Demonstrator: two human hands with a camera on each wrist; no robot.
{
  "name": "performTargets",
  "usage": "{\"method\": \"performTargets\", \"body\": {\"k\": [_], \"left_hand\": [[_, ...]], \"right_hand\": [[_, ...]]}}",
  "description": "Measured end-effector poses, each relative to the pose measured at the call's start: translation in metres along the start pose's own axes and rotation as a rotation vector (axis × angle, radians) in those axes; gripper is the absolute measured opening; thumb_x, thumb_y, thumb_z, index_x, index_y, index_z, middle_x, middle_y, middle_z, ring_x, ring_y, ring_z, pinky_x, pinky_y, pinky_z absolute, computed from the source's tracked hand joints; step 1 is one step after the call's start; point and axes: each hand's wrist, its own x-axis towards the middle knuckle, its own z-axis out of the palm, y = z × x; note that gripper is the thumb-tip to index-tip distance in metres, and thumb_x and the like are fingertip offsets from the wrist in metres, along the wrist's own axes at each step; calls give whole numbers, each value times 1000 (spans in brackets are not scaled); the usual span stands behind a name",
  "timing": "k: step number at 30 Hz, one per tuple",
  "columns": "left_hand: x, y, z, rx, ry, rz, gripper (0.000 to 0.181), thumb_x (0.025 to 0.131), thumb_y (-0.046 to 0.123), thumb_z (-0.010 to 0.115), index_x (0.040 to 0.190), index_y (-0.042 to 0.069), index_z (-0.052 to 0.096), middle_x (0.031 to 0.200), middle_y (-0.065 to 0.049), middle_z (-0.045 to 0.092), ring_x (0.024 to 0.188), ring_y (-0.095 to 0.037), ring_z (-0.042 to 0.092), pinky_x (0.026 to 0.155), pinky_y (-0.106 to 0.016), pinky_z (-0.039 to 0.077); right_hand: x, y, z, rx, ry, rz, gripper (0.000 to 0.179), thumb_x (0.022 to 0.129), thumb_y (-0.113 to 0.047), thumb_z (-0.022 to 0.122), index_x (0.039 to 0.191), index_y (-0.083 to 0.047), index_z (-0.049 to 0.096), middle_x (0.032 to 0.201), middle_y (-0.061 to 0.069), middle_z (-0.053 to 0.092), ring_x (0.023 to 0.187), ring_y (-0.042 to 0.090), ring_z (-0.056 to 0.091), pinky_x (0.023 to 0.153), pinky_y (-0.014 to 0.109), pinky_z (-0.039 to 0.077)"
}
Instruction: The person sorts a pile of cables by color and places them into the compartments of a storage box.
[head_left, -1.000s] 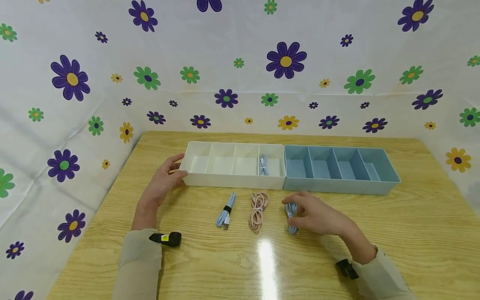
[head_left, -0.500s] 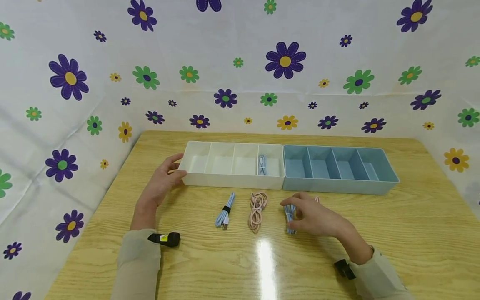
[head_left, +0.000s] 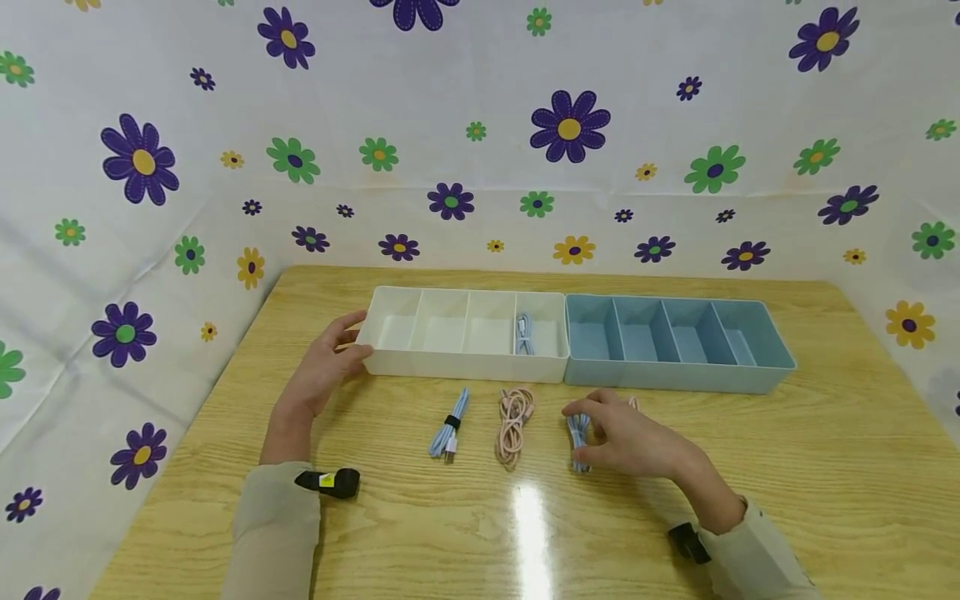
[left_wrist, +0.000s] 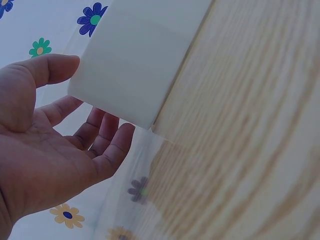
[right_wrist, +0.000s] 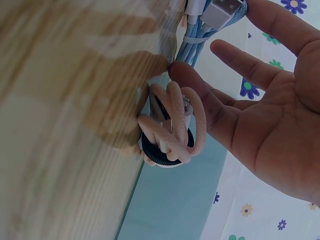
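My left hand (head_left: 322, 367) rests against the left end of the white divided box (head_left: 442, 364). In the left wrist view its thumb touches one edge of the box, with the fingers loosely bent along another. On the table, my right hand (head_left: 630, 437) pinches a light-blue cable bundle (head_left: 578, 433) between thumb and fingertips. The right wrist view shows that cable's white plug (right_wrist: 220, 15) and tie. A pink cable bundle with a black strap (right_wrist: 175, 122) lies close under the right hand, mostly hidden in the head view.
Right of the white box stands a blue divided box (head_left: 675, 377), butted against it. One blue cable (head_left: 525, 335) lies in the white box's rightmost compartment. A black-strapped blue cable (head_left: 450, 425) and a pink cable (head_left: 512, 429) lie on the wooden table (head_left: 420, 533). Flowered cloth (head_left: 480, 83) hangs behind.
The head view has shifted slightly. My right thumb and fingers have shifted a little about the blue cable, which stays on the table. The left hand stays at the white box.
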Motion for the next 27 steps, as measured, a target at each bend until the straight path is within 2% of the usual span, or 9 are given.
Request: {"method": "performTargets", "body": {"k": [5,20,23,27], "left_hand": [[2,-2,-1,3,3,-2,63,102,18,55,157,16,26,145,-24,34,122,-32,42,93,-35,48],[1,-2,-1,11,3,3,64,102,19,55,158,15,25,146,-25,34,124,-34,42,96,-38,48],[1,-2,0,9,5,-1,64,101,19,56,158,16,25,146,-24,34,123,-34,42,95,-38,48],[1,-2,0,7,3,-3,64,101,19,56,158,17,25,146,-24,34,123,-33,42,95,-38,48]], "right_hand": [[0,0,1,-5,6,-2,48,90,-19,73,133,-5,59,134,22,46,95,24,52,77,38,46],[-1,0,-1,10,-6,-21,51,89,-22,74,133,-3,57,134,22,46,93,23,50,75,36,45],[-1,0,-1,6,0,-14,52,89,-22,74,134,-3,57,137,24,44,99,26,52,80,40,47],[-1,1,1,6,16,-3,55,89,-21,74,138,-4,54,147,31,33,122,41,48,96,58,43]]}}
